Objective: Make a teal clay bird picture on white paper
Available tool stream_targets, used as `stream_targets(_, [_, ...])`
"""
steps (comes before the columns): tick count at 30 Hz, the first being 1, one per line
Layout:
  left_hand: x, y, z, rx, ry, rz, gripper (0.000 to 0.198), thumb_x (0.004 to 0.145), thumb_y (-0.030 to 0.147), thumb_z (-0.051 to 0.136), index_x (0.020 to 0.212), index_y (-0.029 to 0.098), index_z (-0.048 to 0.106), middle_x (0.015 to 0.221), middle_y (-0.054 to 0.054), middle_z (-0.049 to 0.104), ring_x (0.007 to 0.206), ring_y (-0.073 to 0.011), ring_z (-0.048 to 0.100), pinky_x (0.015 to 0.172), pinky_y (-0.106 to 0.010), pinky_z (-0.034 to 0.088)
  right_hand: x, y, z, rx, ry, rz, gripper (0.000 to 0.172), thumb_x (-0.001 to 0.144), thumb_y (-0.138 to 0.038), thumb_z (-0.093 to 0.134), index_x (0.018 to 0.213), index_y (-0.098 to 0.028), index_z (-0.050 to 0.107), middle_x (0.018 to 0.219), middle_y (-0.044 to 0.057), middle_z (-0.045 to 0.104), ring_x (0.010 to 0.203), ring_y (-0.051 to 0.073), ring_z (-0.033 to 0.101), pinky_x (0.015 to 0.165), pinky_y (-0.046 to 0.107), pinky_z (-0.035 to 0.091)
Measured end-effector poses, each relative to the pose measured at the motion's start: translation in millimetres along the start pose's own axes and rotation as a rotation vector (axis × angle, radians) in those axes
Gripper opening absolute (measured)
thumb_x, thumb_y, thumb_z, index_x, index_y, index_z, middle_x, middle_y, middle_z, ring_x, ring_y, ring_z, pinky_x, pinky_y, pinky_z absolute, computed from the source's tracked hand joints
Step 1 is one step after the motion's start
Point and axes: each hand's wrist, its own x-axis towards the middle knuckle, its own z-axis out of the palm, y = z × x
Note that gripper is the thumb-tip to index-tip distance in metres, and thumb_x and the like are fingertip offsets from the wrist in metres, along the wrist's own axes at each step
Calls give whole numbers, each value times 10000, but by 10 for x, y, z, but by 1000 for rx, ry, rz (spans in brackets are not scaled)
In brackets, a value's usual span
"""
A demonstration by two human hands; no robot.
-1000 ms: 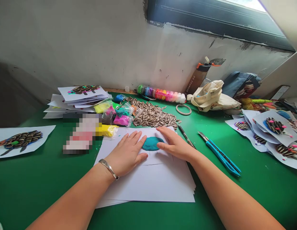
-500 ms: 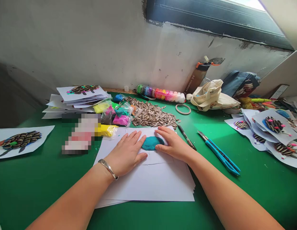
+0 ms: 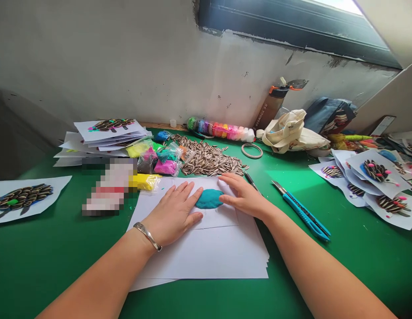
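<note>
A flattened teal clay patty [image 3: 209, 199] lies on a white paper stack [image 3: 206, 259], near the stack's far edge. My left hand [image 3: 172, 212], with a metal bangle [image 3: 147, 235] at the wrist, rests flat on the paper, its fingertips at the clay's left side. My right hand [image 3: 245, 197] lies on the paper too, with its fingers against the clay's right end, hiding that edge. Neither hand grips anything. The clay sits between them.
Beyond the paper lie a heap of striped sunflower seeds [image 3: 209, 157] and bags of coloured clay [image 3: 166, 161]. To the right are a blue utility knife [image 3: 305, 215] and a pen [image 3: 250, 180]. Seed-and-clay paper crafts [image 3: 375, 175] lie on the green table [image 3: 358, 266].
My right hand has slid left over the clay's right end, and the visible teal patch is a little narrower. The whole view has drifted slightly, shifting the table contents left.
</note>
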Motion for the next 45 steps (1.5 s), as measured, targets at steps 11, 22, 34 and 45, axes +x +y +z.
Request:
stream_targets(11, [-2,-4,-9,2,-6,-3,606,948,469,412,1489,226,285,1569,-123,216,1443,-313,170,1153,-525,170,2,60,-4,100,36,28,518,866,-486,580,1329,-257,536,1398,89,502,1304,263,444,1083,455,377])
stream_targets(22, [5,15,-27,20,-23,-14,613,946,470,412,1492,229,274,1572,-117,212,1445,-306,165,1157,-514,163,-96,29,-103,45,-47,-26,289,894,-394,557,1085,-258,726,1325,94,559,1263,273,476,1061,465,398])
stream_targets(34, [-2,4,-3,-2,-17,-7,614,948,472,399,1497,236,257,1574,-107,209,1446,-313,155,1152,-527,166,-174,-177,-178,-173,-172,-137,363,892,-354,571,1246,-297,628,1429,98,465,1296,282,450,1061,478,397])
stream_targets(45, [-13,0,7,11,-8,-5,596,949,477,395,1487,246,289,1570,-115,218,1443,-319,163,1150,-530,173,-298,-307,-397,-261,-326,-100,372,884,-398,581,1253,-365,616,1517,77,351,1356,304,373,1062,486,374])
